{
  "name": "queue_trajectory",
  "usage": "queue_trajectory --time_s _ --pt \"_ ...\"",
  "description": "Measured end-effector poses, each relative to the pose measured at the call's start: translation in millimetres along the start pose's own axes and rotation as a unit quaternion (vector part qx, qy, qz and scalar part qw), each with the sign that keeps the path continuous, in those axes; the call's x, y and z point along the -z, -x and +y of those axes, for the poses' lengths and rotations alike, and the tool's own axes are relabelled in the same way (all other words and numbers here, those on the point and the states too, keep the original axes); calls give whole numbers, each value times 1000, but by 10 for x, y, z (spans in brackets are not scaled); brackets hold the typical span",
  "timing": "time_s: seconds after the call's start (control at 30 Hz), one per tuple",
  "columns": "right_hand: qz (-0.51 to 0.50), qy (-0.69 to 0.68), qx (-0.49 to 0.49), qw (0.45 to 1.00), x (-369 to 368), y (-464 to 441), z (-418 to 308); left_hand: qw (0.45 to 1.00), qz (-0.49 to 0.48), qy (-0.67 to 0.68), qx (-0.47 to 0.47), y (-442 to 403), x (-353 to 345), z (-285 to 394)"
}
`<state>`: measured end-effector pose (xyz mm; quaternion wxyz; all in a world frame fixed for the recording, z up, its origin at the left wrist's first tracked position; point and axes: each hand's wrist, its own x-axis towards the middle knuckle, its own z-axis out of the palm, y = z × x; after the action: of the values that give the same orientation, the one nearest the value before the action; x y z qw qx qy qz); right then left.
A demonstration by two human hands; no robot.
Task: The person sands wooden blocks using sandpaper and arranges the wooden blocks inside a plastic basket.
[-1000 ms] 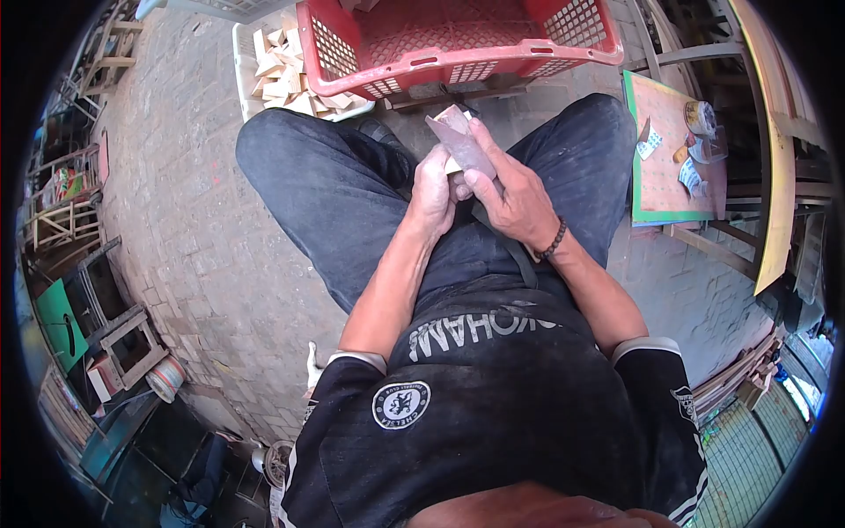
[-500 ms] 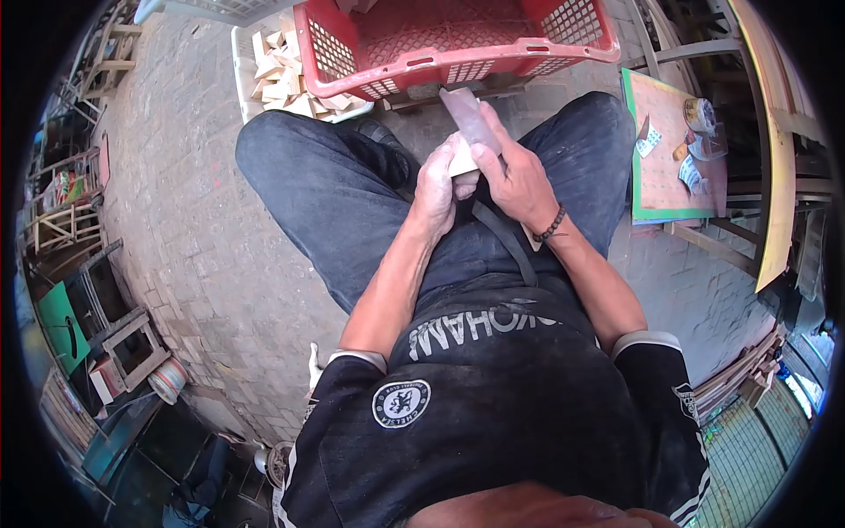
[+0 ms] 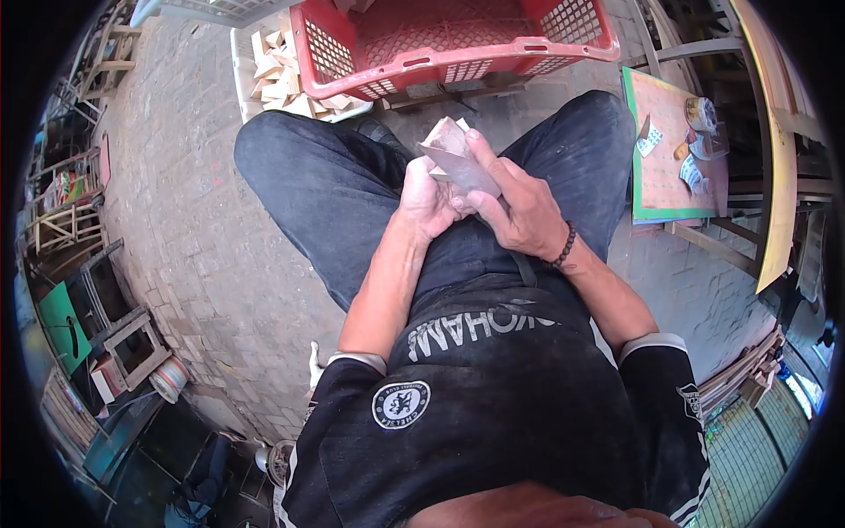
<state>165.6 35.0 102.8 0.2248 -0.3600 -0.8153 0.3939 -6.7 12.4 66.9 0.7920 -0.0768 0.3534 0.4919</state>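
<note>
Between the raised knees, my left hand point(image 3: 426, 199) is closed around a small pale wooden block point(image 3: 447, 135). My right hand point(image 3: 521, 201) grips a greyish-pink sheet point(image 3: 466, 172), which looks like sandpaper, with the thumb below and the fingers along its right side. The sheet lies across the block and hides much of it. Its pointed left corner sticks out over the left palm. Pale dust coats the fingers of both hands.
A red plastic crate point(image 3: 422, 63) stands ahead, beside a white crate point(image 3: 240, 75) of pale wood pieces point(image 3: 280, 77). On the right, a green-edged board point(image 3: 656, 172) bears a tin point(image 3: 700, 114) and paper scraps. Wooden frames point(image 3: 132, 348) stand at the left.
The sheet has swung from steep to more slanted and moved lower over the block. Both hands have shifted slightly, and more of the block's far end shows.
</note>
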Motion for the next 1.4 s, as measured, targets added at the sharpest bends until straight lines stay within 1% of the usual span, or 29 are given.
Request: queue_trajectory --time_s 0.07,0.13,0.23,0.27,0.3,0.37,0.4,0.43,0.5,0.53,0.57,0.63,0.67,0.7,0.77,0.8,0.83,0.9,0.93,0.97,1.0,1.07,1.1,1.13,1.17,1.23,1.3,1.37,1.4 --pt "35 4 21 999 23 -46 134 1000 -8 4 5 -27 47 -1" --pt "122 4 69 990 -13 -193 346 976 -203 9 75 -87 129 12" --pt "105 3 25 994 15 -156 281 973 -221 4 63 -81 141 0" --pt "71 11 14 997 37 -67 151 983 -177 8 58 -42 154 0" --pt "68 10 14 998 27 -35 106 983 -175 10 57 4 102 1" --pt "41 -7 40 998 32 1 72 999 -16 -33 27 54 -54 18" --pt "33 5 6 999 75 -9 114 995 -85 -36 37 -25 84 -10" --pt "35 6 5 999 64 -54 238 995 -86 -38 39 -68 126 -28" --pt "120 -28 -2 992 16 -202 491 972 -228 -43 48 -103 143 -8" --pt "60 -17 -111 992 82 -202 535 965 -254 -34 59 -89 121 -1" --pt "62 -18 -108 992 81 -191 544 965 -255 -36 57 -80 96 -1" --pt "135 -91 -100 981 55 -157 449 991 -131 4 15 -15 -17 -4" --pt "131 -127 -115 976 59 -105 381 995 -91 -16 -31 -8 -15 -19" --pt "130 -128 -117 976 43 -75 314 995 -89 -15 -30 -41 13 -32" --pt "158 -102 -28 982 14 -15 170 979 -157 -21 -127 -141 53 -72" --pt "135 -96 -31 986 19 17 53 980 -139 -40 -133 -106 -52 -63" --pt "127 -38 11 991 4 17 5 980 -143 -41 -130 -98 -122 -80" --pt "84 -6 -25 996 -37 22 23 983 -26 -46 -174 -67 -224 -120" --pt "83 -5 -23 996 -76 -7 131 986 -50 -17 -160 -17 -250 -102" --pt "124 4 -25 992 -130 -67 302 985 -49 -15 -163 -48 -142 -100" --pt "164 10 -26 986 -172 -108 387 980 -132 3 -148 -143 75 -118" --pt "147 6 -16 989 -173 -110 263 950 -284 57 -116 -363 451 -151" --pt "134 7 -10 991 -149 -87 166 950 -283 56 -116 -323 407 -154" --pt "106 11 14 994 -138 -37 18 974 -170 25 -149 -254 294 -172" --pt "49 43 -15 998 -128 20 -79 982 -57 -6 -180 -211 203 -186" --pt "57 33 -9 998 -122 -2 -5 983 -60 9 -174 -181 135 -146" --pt "170 41 33 984 -199 -128 257 979 -131 43 -153 -125 99 -114" --pt "137 -30 -118 983 -117 -220 416 978 -153 34 -136 -116 113 -103" --pt "146 -39 -130 980 -86 -219 463 977 -176 28 -118 -106 78 -84"
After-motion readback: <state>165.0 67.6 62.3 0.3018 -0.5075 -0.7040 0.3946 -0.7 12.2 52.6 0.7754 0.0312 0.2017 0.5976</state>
